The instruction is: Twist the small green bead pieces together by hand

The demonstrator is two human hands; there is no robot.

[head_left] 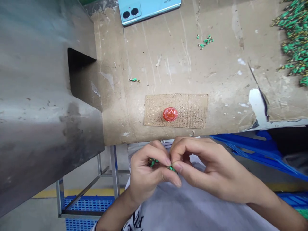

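Observation:
My left hand [151, 173] and my right hand [204, 166] are held together over my white shirt [166, 211], just below the table edge. My left hand grips a small cluster of green-and-gold pieces [152, 162] in its fingers. My right thumb and forefinger pinch a green piece [172, 168] against the left fingertips. On the cardboard table top [115, 109], several more such pieces lie in a heap [295, 38] at the top right. A small group [205, 41] and a single piece [134, 80] lie apart.
A shiny red dome [170, 114] sits on a cork-like pad [190, 110] near the table edge. A pale blue phone [146, 9] lies at the far edge. A grey metal chute [43, 96] fills the left side. Blue racks [255, 150] stand below right.

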